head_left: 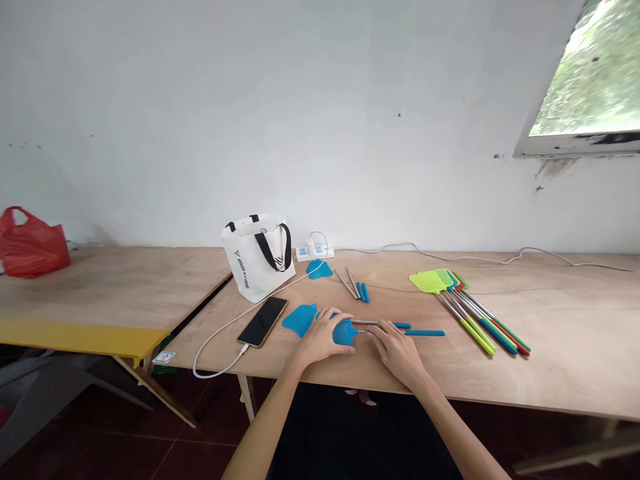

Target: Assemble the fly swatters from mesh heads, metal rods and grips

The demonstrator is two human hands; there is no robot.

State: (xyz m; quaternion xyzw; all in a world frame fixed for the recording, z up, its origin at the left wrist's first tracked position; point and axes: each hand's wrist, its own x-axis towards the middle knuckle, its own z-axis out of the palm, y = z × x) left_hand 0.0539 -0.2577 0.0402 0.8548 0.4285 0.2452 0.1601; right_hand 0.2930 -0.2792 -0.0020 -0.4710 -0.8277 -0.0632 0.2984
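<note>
My left hand (321, 337) rests on the wooden table (550, 347), its fingers curled over a blue fly swatter head (345, 331). My right hand (395, 343) lies just to the right, fingers closed on the metal rod (363, 323) that runs from that head. Two blue handles (424, 332) stick out to the right of my right hand. Another blue swatter head (300, 319) lies left of my left hand.
A phone (263, 321) on a white cable lies to the left, beside a white tote bag (259, 255). A power strip (314, 251), a loose blue head (319, 269), rods and handles (356, 286) lie behind. Several finished swatters (467, 308) lie right. A red bag (31, 243) sits far left.
</note>
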